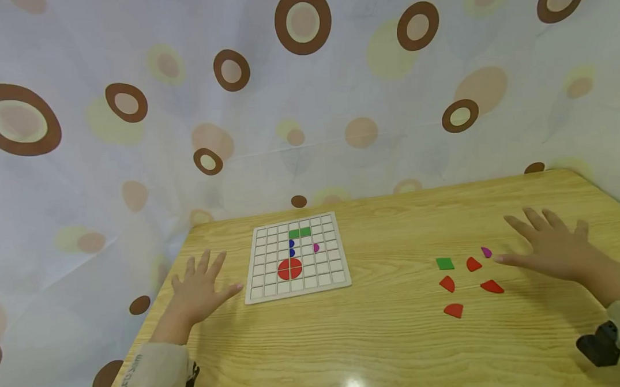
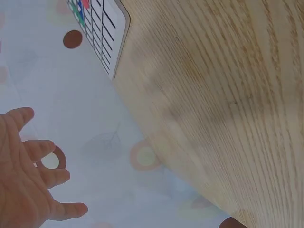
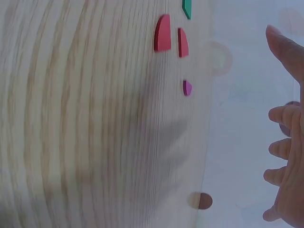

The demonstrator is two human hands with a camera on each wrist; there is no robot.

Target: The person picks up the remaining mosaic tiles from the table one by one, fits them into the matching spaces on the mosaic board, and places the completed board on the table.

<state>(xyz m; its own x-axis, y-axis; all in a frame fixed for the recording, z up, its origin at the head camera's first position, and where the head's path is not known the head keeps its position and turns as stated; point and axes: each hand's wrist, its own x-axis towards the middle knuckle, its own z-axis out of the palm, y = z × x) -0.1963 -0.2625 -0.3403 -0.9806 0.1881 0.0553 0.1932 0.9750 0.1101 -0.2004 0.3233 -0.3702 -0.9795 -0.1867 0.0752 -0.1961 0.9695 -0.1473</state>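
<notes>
A white grid board (image 1: 324,276) lies on the left part of the wooden table. On it sit two green pieces (image 1: 299,232), two small blue pieces (image 1: 291,248), a magenta piece (image 1: 316,248) and a red disc of quarter pieces (image 1: 289,269). My left hand (image 1: 197,291) is just left of the board, fingers spread, holding nothing. On the right, my right hand (image 1: 556,249) hovers with spread fingers, its thumb close to a loose magenta piece (image 1: 486,252). Beside it lie several loose red pieces (image 1: 453,310) and a green parallelogram (image 1: 445,264).
The wooden table (image 1: 389,340) meets a sheet (image 1: 336,88) with a circle pattern along its back and sides. Dark wrist devices show at the left cuff (image 1: 191,376) and at the right cuff (image 1: 600,345).
</notes>
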